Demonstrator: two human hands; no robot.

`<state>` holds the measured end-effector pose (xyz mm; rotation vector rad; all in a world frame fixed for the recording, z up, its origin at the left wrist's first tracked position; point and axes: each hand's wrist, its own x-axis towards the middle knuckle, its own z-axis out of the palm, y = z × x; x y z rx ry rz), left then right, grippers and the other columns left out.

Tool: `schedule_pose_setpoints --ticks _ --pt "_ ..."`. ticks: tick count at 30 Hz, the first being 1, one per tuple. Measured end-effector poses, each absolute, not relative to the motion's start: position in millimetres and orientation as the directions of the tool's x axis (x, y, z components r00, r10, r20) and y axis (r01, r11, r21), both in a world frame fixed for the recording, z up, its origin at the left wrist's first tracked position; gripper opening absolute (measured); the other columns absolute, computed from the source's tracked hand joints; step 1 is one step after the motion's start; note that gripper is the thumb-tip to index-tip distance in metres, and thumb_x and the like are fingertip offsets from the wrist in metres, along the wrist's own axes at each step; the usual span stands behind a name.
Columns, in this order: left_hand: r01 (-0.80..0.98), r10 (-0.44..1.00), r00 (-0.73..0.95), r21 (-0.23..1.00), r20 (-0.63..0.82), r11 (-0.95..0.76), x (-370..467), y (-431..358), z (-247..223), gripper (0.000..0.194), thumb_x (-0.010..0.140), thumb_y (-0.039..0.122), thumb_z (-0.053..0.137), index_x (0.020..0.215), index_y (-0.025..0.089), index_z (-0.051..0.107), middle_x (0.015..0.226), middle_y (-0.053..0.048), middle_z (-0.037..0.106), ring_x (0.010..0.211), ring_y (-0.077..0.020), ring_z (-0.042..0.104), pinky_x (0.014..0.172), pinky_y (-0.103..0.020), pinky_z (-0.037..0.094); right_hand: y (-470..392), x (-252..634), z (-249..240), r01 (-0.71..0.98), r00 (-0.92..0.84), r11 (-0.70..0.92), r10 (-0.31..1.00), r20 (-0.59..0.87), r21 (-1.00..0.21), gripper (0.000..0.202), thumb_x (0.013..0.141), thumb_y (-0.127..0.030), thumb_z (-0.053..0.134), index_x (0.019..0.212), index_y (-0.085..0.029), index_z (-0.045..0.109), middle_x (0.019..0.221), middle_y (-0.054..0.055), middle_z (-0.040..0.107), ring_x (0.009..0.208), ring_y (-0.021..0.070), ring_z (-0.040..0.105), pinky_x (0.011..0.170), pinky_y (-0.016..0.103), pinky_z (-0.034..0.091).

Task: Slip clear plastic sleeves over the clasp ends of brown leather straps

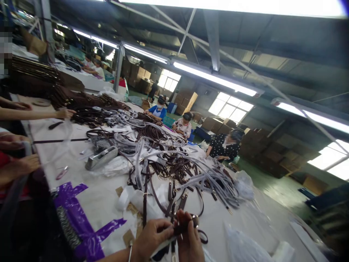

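At the bottom centre my left hand (154,236) pinches a dark brown strap (178,230). My right hand (191,238) is closed round the same strap, beside a shiny metal fitting (195,220). A thin strap loop (203,237) hangs just right of my right hand. Beyond both hands, brown straps with metal clips (171,193) lie on the white table (109,196), mixed with straps in grey-white wrapping (215,182).
Purple tape (81,225) covers the near left edge. A metal tape dispenser (102,157), a pink-handled tool (62,173) and plastic bags (242,243) lie about. Other people's hands work at left; several people sit across the table.
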<state>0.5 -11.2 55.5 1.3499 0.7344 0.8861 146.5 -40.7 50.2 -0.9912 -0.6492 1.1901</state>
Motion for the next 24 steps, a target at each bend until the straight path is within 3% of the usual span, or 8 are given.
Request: schedule_pose_setpoints --ticks 4,6,10,12,15,20,22,24 --pt "-0.161 0.922 0.386 0.983 -0.022 0.091 -3.6 -20.5 50.3 0.049 0.074 0.058 0.06 0.078 0.01 0.07 0.069 -0.003 0.061 0.066 -0.0135 0.053 0.06 -0.021 0.04 -55.6 129.8 43.5 -0.187 0.196 0.07 0.98 0.033 -0.98 0.035 0.07 -0.05 0.069 0.1 -0.031 0.07 0.116 0.002 0.065 0.12 0.0281 0.049 0.105 0.041 0.035" --pt "-0.176 0.938 0.347 0.98 -0.023 0.089 -7.6 -27.8 53.4 0.05 0.075 0.058 0.059 0.08 0.01 0.071 0.073 -0.004 0.063 0.07 -0.0151 0.055 0.063 -0.022 0.042 -63.9 126.1 49.7 -0.136 0.129 0.038 0.991 0.02 -0.99 0.037 0.071 -0.047 0.07 0.104 -0.031 0.069 0.123 0.002 0.06 0.125 0.0274 0.044 0.108 0.041 0.029" --pt "-0.17 0.921 0.388 0.985 0.042 0.027 -13.7 -38.2 63.2 0.049 0.079 0.054 0.058 0.089 0.009 0.072 0.084 -0.008 0.067 0.077 -0.0174 0.058 0.07 -0.025 0.046 -68.4 128.5 73.5 -0.395 -0.046 -0.162 0.987 -0.157 -0.904 0.043 0.078 -0.052 0.06 0.116 -0.032 0.061 0.131 0.005 0.054 0.125 0.0262 0.043 0.103 0.046 0.034" --pt "-0.138 0.906 0.421 0.99 0.048 0.012 -14.2 -39.8 65.3 0.048 0.082 0.052 0.054 0.095 0.008 0.071 0.085 -0.008 0.067 0.078 -0.0173 0.059 0.069 -0.025 0.046 -66.0 129.2 80.8 -0.513 -0.046 -0.192 0.979 -0.197 -0.837 0.042 0.082 -0.054 0.052 0.117 -0.031 0.059 0.132 0.005 0.052 0.126 0.0244 0.043 0.101 0.045 0.037" --pt "-0.071 0.903 0.423 0.996 0.072 -0.046 -12.8 -38.8 63.4 0.044 0.088 0.047 0.047 0.099 0.011 0.07 0.088 -0.007 0.068 0.08 -0.0166 0.06 0.072 -0.025 0.047 -66.5 126.5 79.9 -0.519 0.004 -0.202 0.971 -0.239 -0.831 0.04 0.084 -0.05 0.052 0.116 -0.029 0.06 0.129 0.005 0.055 0.122 0.0221 0.046 0.099 0.04 0.038" --pt "0.048 0.879 0.346 0.93 0.327 -0.365 -11.2 -22.9 51.5 0.029 0.085 0.041 0.057 0.089 0.017 0.072 0.091 -0.007 0.066 0.096 -0.0183 0.055 0.093 -0.034 0.041 -77.8 122.9 66.1 -0.445 0.091 -0.309 0.918 -0.385 -0.841 0.04 0.082 -0.045 0.059 0.119 -0.03 0.058 0.12 0.0 0.061 0.106 0.014 0.056 0.083 0.023 0.046" --pt "0.044 0.872 0.387 0.938 0.301 -0.344 -12.0 -13.3 43.9 0.033 0.081 0.044 0.061 0.099 0.018 0.069 0.095 -0.008 0.065 0.098 -0.0187 0.055 0.092 -0.034 0.041 -78.7 123.3 64.7 -0.447 0.158 -0.307 0.898 -0.412 -0.84 0.038 0.081 -0.043 0.06 0.117 -0.03 0.059 0.115 -0.001 0.062 0.094 0.0118 0.059 0.072 0.019 0.048" --pt "-0.048 0.849 0.494 0.98 0.191 -0.193 -14.7 -5.1 33.7 0.049 0.081 0.05 0.058 0.117 0.017 0.059 0.101 -0.009 0.063 0.094 -0.0176 0.057 0.085 -0.031 0.045 -75.9 124.1 66.4 -0.483 0.228 -0.248 0.891 -0.394 -0.84 0.037 0.08 -0.041 0.062 0.114 -0.028 0.061 0.11 0.0 0.063 0.086 0.0116 0.059 0.068 0.02 0.049"
